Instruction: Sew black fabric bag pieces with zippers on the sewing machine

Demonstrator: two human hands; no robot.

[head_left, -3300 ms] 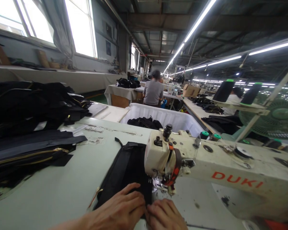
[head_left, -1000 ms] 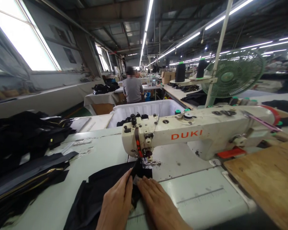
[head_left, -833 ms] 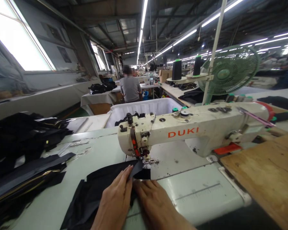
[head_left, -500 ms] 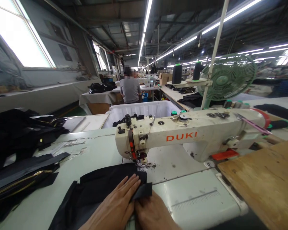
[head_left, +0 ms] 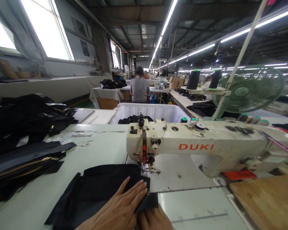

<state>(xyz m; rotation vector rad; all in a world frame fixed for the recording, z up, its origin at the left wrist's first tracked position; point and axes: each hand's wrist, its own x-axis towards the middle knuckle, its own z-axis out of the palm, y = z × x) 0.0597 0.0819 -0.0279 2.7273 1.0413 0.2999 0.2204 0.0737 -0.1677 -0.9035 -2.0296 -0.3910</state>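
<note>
Left hand [head_left: 121,207]: open, flat on the black fabric piece [head_left: 98,191].
Right hand [head_left: 153,220]: grip unclear, beneath the fabric's corner.
Sewing machine [head_left: 194,147]: cream, just beyond.

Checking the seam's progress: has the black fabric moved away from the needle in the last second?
Yes. The black fabric corner now lies nearer the person, clear of the presser foot.

The black fabric piece [head_left: 98,191] is lying flat and spread out on the pale surface [head_left: 105,143]. It's dark and matte, with its right edge just in front of the presser foot [head_left: 147,167].
</note>
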